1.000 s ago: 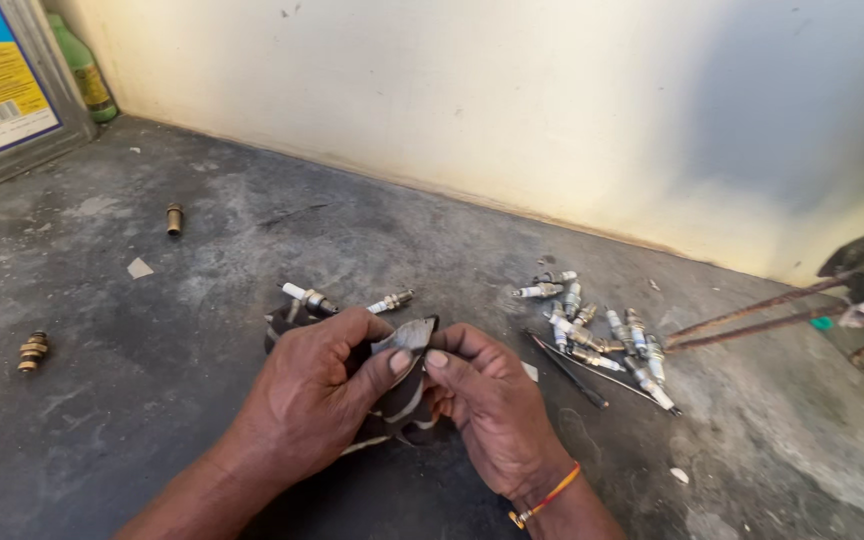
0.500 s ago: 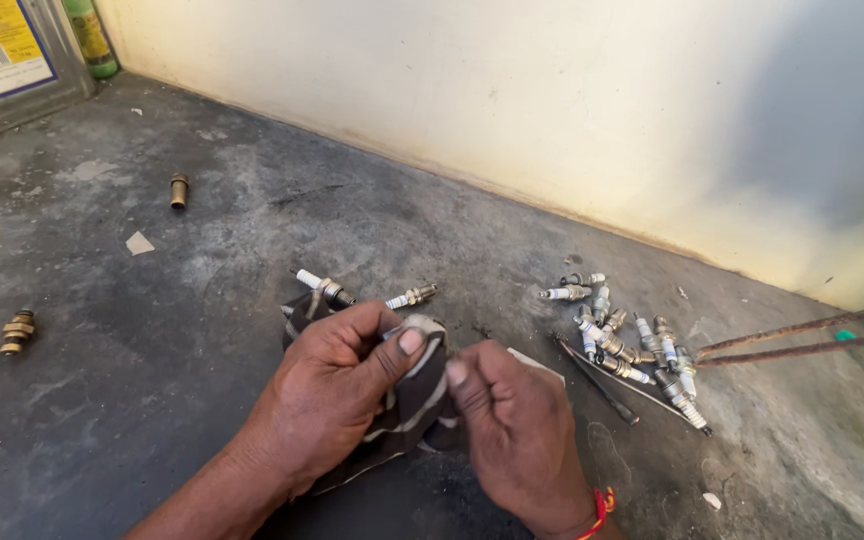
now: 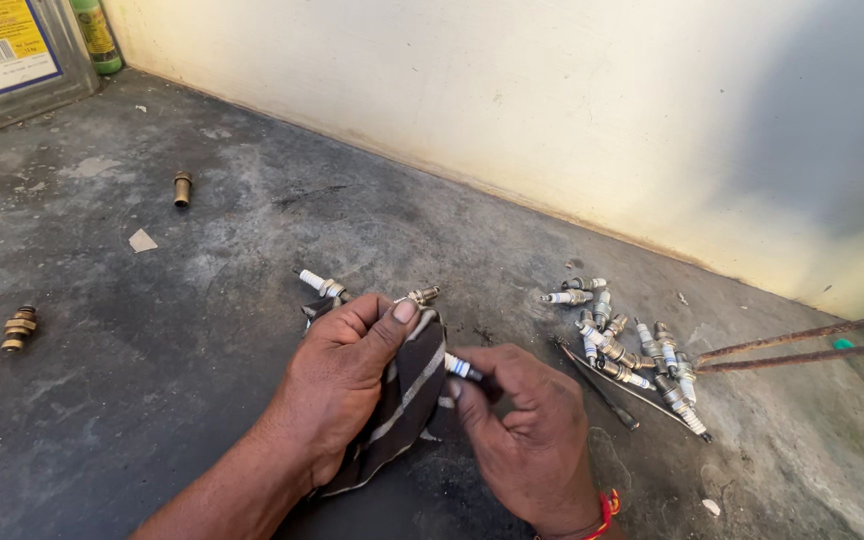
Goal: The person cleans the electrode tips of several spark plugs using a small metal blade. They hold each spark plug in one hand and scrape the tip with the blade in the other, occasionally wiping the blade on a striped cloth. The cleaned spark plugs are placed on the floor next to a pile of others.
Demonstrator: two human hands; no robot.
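Dark striped cloth (image 3: 407, 400) is bunched in my left hand (image 3: 337, 385), thumb pressed over the top fold, so that hand is clenched on it. Right hand (image 3: 527, 430) pinches a plug (image 3: 462, 368) between thumb and fingertips. The plug's white end pokes into the cloth fold. Both hands hang just above the bench (image 3: 202, 330), touching each other through the cloth.

My read on the step: the plug is being rubbed in the cloth, mid-wipe. I can't tell which end is already done, as most of the plug is hidden by the right-hand fingers and the fabric.

What a next move calls for:
- a firm pinch on the plug, which is small, round and probably oily, so it can slip
- turning it inside the fold so the cloth meets every side
- keeping the cloth tight under the left thumb, or it just slides along

Look of the plug: white ceramic stub with a dark band. The metal part is covered. Looks used, not new.

Around it:
- pile of plugs (image 3: 622, 340) to the right, near the wall, tumbled over one another, with grimy metal shells
- thin dark tool (image 3: 602, 385) lying just beside that pile
- two loose plugs (image 3: 322, 285) just beyond the left hand, one touching the cloth's edge
- rusty rods (image 3: 802, 345) coming in from the right edge
- brass fittings (image 3: 18, 328), well apart on the left
- red band (image 3: 607, 505) on the right wrist

Grey bench is stained and dusty.
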